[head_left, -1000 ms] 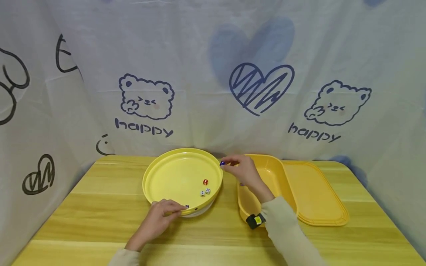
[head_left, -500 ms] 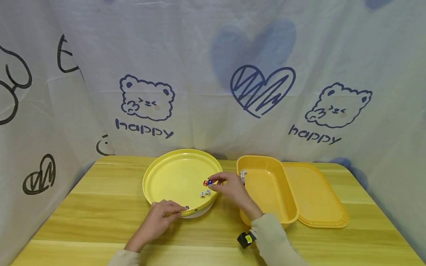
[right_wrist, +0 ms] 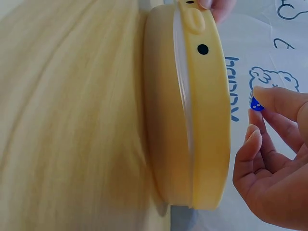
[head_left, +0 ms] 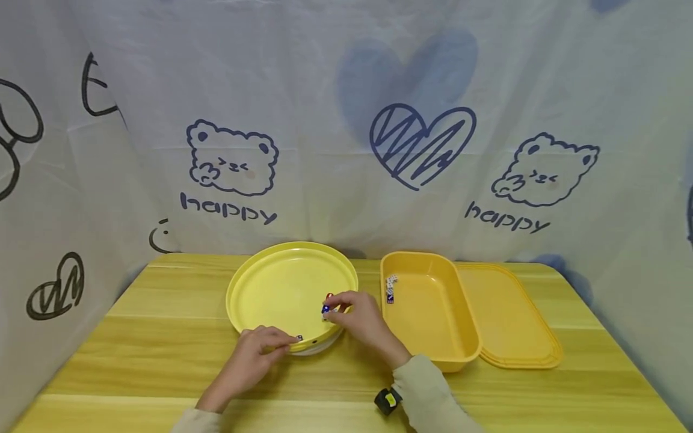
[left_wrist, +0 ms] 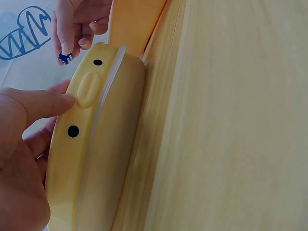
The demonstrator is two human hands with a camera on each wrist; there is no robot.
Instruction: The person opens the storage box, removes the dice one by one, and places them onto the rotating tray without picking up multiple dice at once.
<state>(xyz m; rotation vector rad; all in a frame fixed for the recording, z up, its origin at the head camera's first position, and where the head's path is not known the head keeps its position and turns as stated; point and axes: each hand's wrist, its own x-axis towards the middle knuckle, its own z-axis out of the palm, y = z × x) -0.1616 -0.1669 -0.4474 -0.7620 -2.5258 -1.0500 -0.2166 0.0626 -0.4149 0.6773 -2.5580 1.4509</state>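
A round yellow tray [head_left: 292, 282] with raised sides and two black dots on its outer wall stands on the table. My left hand [head_left: 257, 355] holds its near rim, the thumb [left_wrist: 60, 103] against the outer wall. A small dark-marked die [head_left: 299, 338] lies at the left fingertips inside the rim; whether they touch it I cannot tell. Over the tray's right part, my right hand [head_left: 360, 316] pinches a blue die [right_wrist: 257, 104] between thumb and fingertips. Beneath and behind these fingers, a red die [head_left: 329, 296] and white dice [head_left: 325, 319] are partly hidden.
Right of the tray stands a deep orange-yellow box [head_left: 433, 300], with several white dice [head_left: 391, 281] and a blue die [head_left: 390, 299] along its left wall. A flat orange-yellow lid [head_left: 514, 319] lies beside it. A patterned cloth [head_left: 325, 120] hangs behind the table.
My right hand has carried the blue die from above the tray's right rim leftward and nearer, over the white dice. The left hand has kept its hold on the rim.
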